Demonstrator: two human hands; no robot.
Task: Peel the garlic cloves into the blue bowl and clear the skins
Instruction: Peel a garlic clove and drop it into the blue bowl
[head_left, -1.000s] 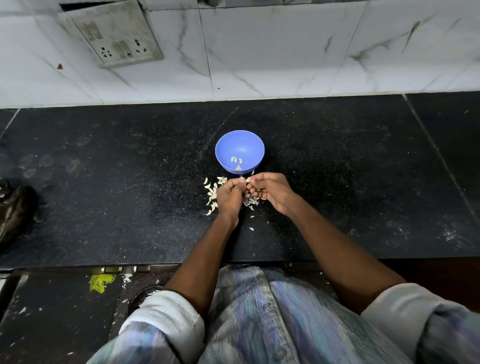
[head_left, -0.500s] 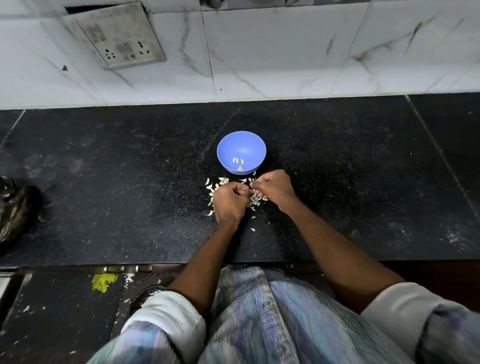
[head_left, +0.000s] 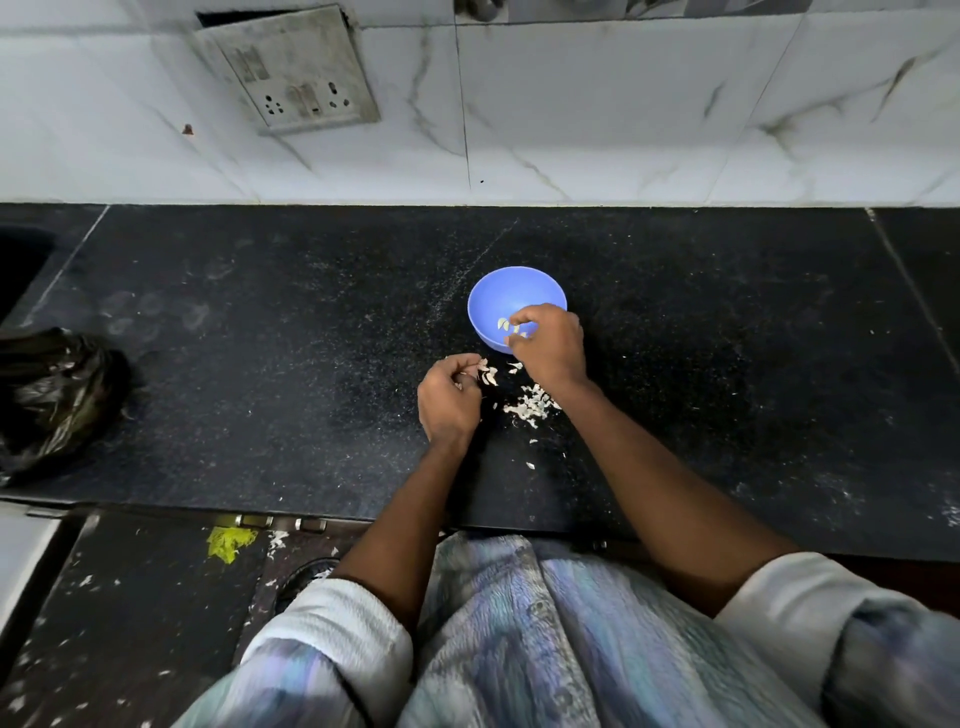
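Head view, left to right: crumpled black plastic bag at the far-left edge of the speckled black stone counter; left hand, fingers curled and pinching papery garlic skin at the fingertips; scattered pale garlic skins on the counter between the hands and under the right wrist; round blue plastic bowl just beyond, holding a few peeled garlic cloves. Right hand reaches over the bowl's near-right rim, fingertips drawn together above the cloves; whether they hold anything cannot be told.
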